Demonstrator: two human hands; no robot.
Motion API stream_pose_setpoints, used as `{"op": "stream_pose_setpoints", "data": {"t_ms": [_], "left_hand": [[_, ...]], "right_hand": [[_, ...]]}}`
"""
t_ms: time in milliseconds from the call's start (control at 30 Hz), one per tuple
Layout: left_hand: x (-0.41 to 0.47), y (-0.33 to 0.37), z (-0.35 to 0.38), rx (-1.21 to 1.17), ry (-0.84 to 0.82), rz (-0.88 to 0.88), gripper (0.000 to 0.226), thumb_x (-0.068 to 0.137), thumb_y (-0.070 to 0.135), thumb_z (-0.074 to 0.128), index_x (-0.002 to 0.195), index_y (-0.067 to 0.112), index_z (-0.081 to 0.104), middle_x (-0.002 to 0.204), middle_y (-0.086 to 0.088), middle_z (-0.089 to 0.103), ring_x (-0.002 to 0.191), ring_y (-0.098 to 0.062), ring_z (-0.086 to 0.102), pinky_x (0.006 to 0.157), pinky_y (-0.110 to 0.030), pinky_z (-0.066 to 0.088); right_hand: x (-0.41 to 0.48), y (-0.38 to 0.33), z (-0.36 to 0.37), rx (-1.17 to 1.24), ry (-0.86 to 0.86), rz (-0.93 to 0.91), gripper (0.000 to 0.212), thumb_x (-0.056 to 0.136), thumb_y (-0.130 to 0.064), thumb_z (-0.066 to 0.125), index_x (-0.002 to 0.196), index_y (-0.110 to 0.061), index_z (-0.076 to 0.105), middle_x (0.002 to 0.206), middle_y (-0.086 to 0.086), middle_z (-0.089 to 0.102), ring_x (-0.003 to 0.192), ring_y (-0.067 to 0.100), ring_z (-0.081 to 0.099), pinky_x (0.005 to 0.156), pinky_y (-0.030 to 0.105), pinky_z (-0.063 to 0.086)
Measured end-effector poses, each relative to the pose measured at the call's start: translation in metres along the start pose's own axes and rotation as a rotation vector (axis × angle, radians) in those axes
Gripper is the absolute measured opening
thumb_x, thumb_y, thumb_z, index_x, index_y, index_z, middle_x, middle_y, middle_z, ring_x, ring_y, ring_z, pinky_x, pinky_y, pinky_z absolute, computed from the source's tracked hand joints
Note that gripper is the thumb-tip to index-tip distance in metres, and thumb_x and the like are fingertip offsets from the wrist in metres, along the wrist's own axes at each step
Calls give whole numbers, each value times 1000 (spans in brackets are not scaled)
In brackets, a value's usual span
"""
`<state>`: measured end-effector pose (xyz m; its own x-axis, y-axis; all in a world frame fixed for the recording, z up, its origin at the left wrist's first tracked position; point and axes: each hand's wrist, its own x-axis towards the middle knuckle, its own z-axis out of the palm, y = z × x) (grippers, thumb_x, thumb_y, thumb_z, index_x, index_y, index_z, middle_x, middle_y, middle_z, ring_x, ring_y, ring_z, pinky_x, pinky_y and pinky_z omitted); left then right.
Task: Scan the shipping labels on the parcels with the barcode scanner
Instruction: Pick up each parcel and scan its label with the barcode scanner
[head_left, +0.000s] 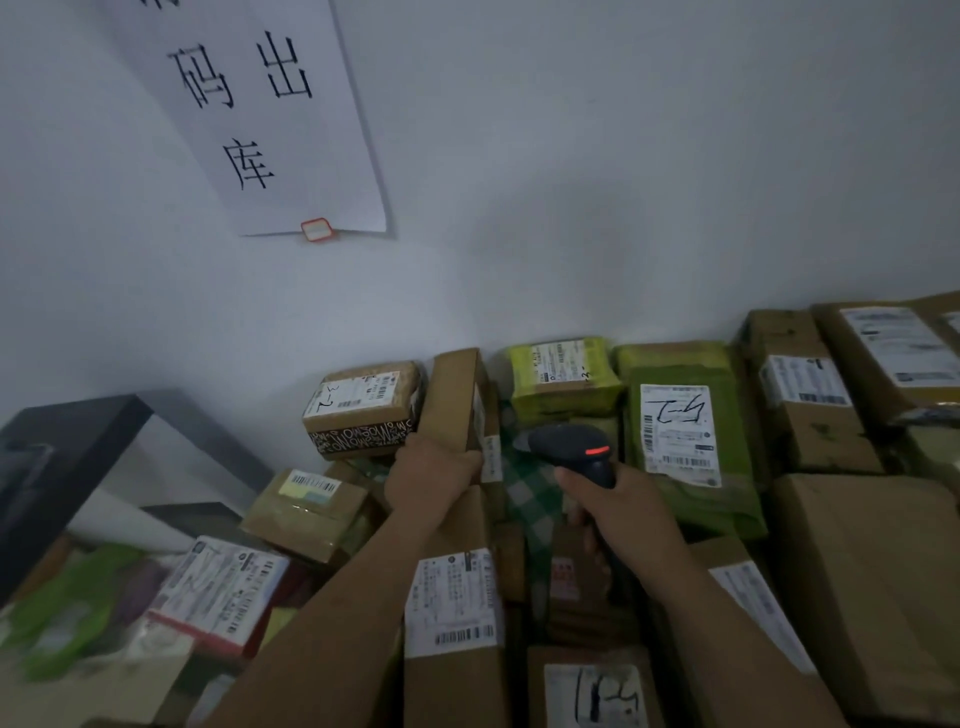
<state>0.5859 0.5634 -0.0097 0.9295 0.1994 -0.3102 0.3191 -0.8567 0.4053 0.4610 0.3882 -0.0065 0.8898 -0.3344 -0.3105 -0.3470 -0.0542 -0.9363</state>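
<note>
A black barcode scanner (574, 452) with a lit red strip sits in my right hand (618, 512), its head pointing toward the far parcels. My left hand (434, 470) grips the lower end of an upright brown cardboard box (454, 397) that leans among the pile. A white shipping label (491, 457) runs down that box's right side. Just beyond the scanner lie a yellow-green bagged parcel (563, 376) with a label and a green bagged parcel (685, 441) whose large label (678, 434) has handwriting on it.
Labelled cardboard boxes crowd the surface: one with a patterned black band (363, 410) at left, a long box (454, 603) under my left forearm, more at right (810, 405). A green checked cloth (530, 493) shows between them. A black table (67, 441) stands left; a paper sign (260, 114) hangs on the wall.
</note>
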Motion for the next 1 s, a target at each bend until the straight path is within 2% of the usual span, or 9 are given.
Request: {"op": "stream_pose_setpoints", "data": {"t_ms": [67, 200, 333, 400, 467, 633, 733, 867, 1000], "left_hand": [[-11, -1, -4, -62, 114, 43, 81, 73, 52, 71, 133, 7, 39, 119, -12, 55, 109, -31, 57, 91, -47, 52], [-25, -2, -21, -214, 322, 199, 67, 78, 42, 68, 131, 7, 47, 116, -12, 57, 108, -32, 56, 88, -45, 52], [-53, -5, -53, -495, 401, 360, 25, 81, 34, 70, 98, 19, 61, 80, 7, 62, 70, -7, 62, 54, -21, 45], [-70, -17, -65, -577, 381, 384, 18, 82, 35, 72, 94, 26, 61, 72, 20, 56, 60, 5, 59, 43, -9, 39], [-85, -35, -75, -630, 311, 356, 22, 84, 42, 72, 99, 32, 61, 80, 23, 58, 65, 8, 59, 47, -7, 40], [-113, -83, -93, -679, 100, 356, 15, 85, 41, 73, 97, 40, 64, 94, 17, 67, 86, -5, 65, 67, -24, 55], [-128, -106, -105, -656, 2, 399, 15, 87, 35, 73, 99, 41, 66, 97, 14, 67, 84, -8, 69, 62, -22, 56], [-137, -123, -117, -614, -48, 452, 21, 88, 29, 73, 109, 29, 71, 99, 3, 71, 74, -8, 72, 54, -16, 53], [-141, -128, -121, -548, -63, 487, 26, 88, 29, 73, 114, 27, 70, 100, 3, 71, 77, -8, 70, 57, -13, 51]], "right_hand": [[-8, -10, -7, -2, 11, -26, 43, 90, -35, 69, 62, -4, 61, 38, 2, 55, 30, 13, 48, 35, 21, 40], [-31, -33, -20, -8, 53, -103, 37, 90, -36, 69, 70, -6, 64, 46, 0, 61, 35, 13, 52, 39, 24, 45], [-66, -54, -28, -28, 53, -140, 35, 91, -37, 68, 72, -7, 64, 47, 0, 62, 36, 15, 53, 39, 24, 45], [-86, -62, -30, -17, 31, -135, 33, 90, -35, 68, 73, -7, 64, 50, 3, 64, 37, 17, 54, 39, 24, 45], [-109, -67, -33, 33, -11, -125, 29, 90, -32, 69, 76, -7, 64, 57, 7, 67, 40, 21, 54, 41, 27, 46], [-163, -66, -39, 11, -77, -114, 32, 92, -31, 67, 79, -2, 64, 55, 10, 65, 38, 19, 52, 40, 27, 44], [-189, -60, -37, -66, -108, -82, 32, 92, -34, 67, 72, -9, 65, 52, 4, 64, 38, 16, 53, 42, 25, 44], [-213, -50, -34, -178, -122, -62, 34, 90, -38, 69, 81, -5, 65, 66, 10, 71, 44, 19, 58, 46, 26, 46], [-225, -51, -38, -157, -114, -52, 36, 89, -40, 69, 77, -7, 65, 59, 7, 68, 42, 18, 57, 44, 26, 45]]}}
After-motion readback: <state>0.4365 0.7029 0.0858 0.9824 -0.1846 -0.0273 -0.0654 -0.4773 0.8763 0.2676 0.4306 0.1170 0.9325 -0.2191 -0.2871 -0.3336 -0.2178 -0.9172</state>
